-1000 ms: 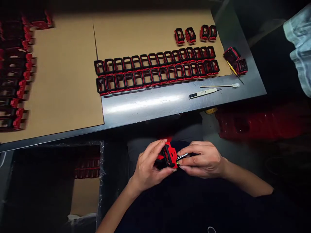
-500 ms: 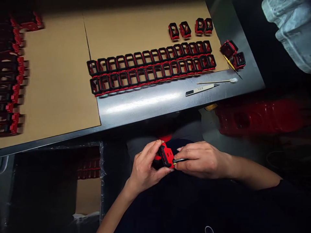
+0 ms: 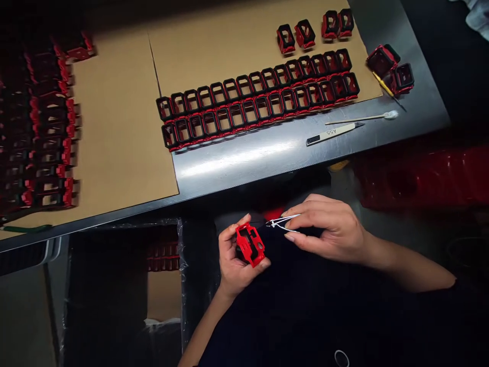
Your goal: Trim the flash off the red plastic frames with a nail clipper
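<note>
Below the metal table's edge: left hand (image 3: 237,262), clamped on a red angular frame (image 3: 250,244) with cut-out openings; right hand (image 3: 328,224), fingers closed on slim bright tweezers (image 3: 284,222), tip near the frame. On the brushed-looking metal table (image 3: 233,165): one pale knife (image 3: 334,134), lettering apparently "A55", upside down; one cotton swab (image 3: 361,119). Beyond, on brown cardboard (image 3: 114,127): two rows of black-rimmed red housings (image 3: 237,115).

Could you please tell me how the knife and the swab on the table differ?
The knife has a broad handle; the swab has a thin stick. The knife ends in a dark point, the swab in a white, fluffy tip. Both lie on the metal table.
</note>
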The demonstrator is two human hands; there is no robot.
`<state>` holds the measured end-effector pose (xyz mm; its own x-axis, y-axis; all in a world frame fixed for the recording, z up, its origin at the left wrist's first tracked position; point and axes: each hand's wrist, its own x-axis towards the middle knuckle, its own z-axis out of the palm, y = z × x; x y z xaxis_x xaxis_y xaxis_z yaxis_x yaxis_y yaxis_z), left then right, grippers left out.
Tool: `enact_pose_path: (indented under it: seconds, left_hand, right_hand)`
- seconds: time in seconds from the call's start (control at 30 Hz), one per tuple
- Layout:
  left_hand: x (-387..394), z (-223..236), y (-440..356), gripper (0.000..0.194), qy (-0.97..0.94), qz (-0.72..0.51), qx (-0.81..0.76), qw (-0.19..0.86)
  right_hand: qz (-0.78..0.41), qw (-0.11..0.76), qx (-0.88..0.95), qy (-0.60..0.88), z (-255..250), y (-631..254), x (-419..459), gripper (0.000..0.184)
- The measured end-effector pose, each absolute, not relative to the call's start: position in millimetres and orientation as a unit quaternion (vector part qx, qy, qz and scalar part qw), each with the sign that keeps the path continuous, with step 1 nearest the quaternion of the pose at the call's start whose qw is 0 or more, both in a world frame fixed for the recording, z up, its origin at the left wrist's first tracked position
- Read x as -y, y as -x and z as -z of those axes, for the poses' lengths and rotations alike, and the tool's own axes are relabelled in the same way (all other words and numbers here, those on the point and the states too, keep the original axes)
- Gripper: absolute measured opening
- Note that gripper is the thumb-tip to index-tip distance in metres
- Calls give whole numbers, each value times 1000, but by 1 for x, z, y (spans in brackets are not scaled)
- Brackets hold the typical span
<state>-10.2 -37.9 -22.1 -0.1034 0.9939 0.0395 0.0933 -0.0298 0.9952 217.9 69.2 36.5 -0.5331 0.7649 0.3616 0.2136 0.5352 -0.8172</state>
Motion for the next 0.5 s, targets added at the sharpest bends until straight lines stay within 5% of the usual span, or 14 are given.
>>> enact_pose_path:
  seconds: [0.5]
  left_hand:
    - [32,22,8,80,-590,-529,-530,301]
  right_hand:
    - [-205,341,813,425,18,-204,-142,14]
